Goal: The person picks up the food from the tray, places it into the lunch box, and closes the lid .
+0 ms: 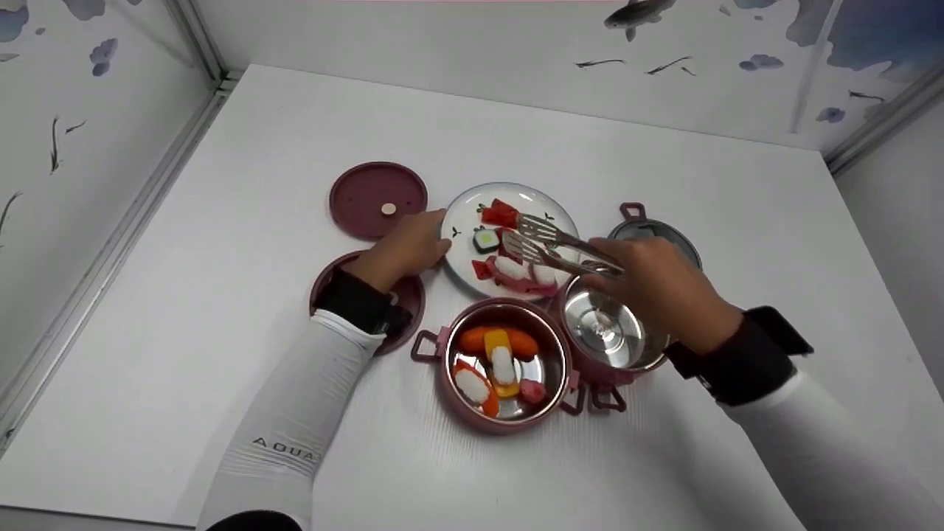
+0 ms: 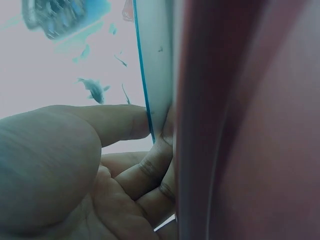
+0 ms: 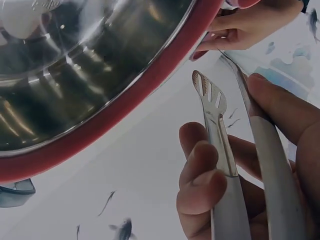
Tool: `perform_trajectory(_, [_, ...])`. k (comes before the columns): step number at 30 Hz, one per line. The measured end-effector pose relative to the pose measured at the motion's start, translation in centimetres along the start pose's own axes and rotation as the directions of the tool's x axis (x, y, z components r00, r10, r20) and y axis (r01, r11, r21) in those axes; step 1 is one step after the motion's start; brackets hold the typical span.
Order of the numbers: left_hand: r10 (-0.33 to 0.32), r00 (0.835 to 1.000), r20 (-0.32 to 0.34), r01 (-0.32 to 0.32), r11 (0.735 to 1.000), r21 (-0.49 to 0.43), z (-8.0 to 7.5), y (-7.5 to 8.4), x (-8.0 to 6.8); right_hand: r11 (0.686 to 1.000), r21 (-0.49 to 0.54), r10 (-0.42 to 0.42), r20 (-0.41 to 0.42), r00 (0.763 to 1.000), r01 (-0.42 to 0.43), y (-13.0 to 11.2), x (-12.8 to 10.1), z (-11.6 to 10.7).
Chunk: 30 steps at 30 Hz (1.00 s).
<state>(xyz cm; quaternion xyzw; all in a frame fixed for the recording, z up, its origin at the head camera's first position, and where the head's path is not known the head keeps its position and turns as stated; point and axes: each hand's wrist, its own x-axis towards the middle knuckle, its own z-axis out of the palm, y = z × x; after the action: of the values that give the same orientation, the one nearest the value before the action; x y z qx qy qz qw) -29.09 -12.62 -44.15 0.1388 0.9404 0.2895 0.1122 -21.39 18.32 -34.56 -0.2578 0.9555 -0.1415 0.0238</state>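
A white plate [image 1: 461, 206] sits beyond the two pots. My left hand [image 1: 409, 247] pinches its left rim, thumb on top and fingers curled beneath, as the left wrist view shows. In my right hand [image 1: 656, 284] are metal tongs [image 3: 232, 175] with slotted heads, their arms apart. The heads reach over the plate, overlapping the toy food there. That food includes a red piece [image 1: 499, 214], a sushi roll [image 1: 486, 240] and shrimp sushi [image 1: 512, 271].
Nearest me stands a pink pot [image 1: 472, 420] holding toy food, including a carrot [image 1: 522, 342]. To its right, another pink pot [image 1: 601, 328] has a bare steel bottom. Two dark red lids [image 1: 361, 192] lie at left. A grey round piece with a handle [image 1: 633, 211] sits behind the right hand.
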Motion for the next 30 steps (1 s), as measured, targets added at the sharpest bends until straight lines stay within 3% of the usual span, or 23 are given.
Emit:
perform_trajectory(13, [-0.016, 1.000, 0.004, 0.016, 1.000, -0.002, 0.0, 0.1, 0.0, 0.992, -0.010, 0.129, 0.136, 0.982, -0.129, 0.8, 3.1, 1.2])
perform_trajectory(22, [-0.005, 1.000, -0.001, 0.005, 1.000, -0.018, 0.0, -0.1, -0.1, 0.998, 0.017, 0.056, 0.118, 0.991, -0.059, 1.1, 3.7, 2.1])
perform_trajectory(30, [0.005, 1.000, -0.013, -0.006, 1.000, -0.016, 0.1, -0.3, -0.1, 0.995, -0.008, 0.098, 0.153, 0.983, -0.098, 0.5, 4.1, 2.0])
